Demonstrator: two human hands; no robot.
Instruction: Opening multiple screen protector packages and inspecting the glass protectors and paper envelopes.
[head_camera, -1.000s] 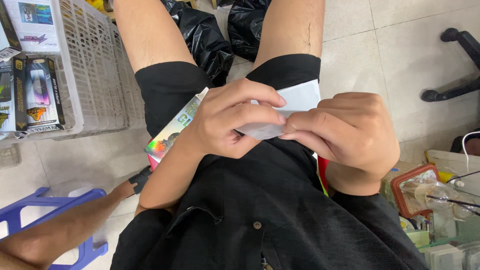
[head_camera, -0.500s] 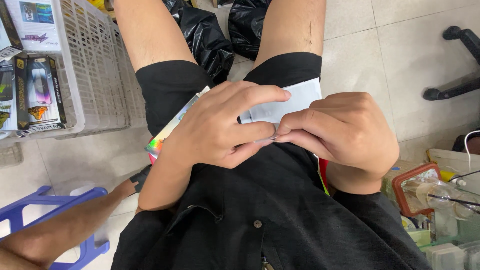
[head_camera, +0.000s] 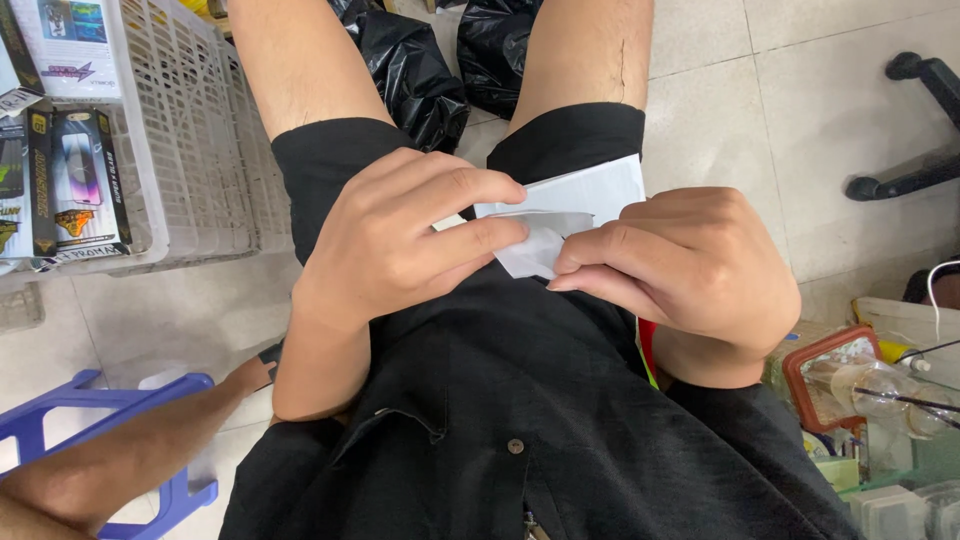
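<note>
It looks like a small phone accessory shop: a white basket (head_camera: 190, 150) of boxed screen protectors (head_camera: 75, 180) stands left of the hands on a tiled floor (head_camera: 820, 130).

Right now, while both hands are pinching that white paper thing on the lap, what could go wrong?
1. The thin white paper packet is pinched between the left hand and the right hand, so pulling apart could tear it crookedly.
2. It sits over the lap with no table under it, so anything slipping out might drop onto the pale tiled floor.
3. The fingers hide most of the packet, so whatever is inside may get bent or smudged.
</note>
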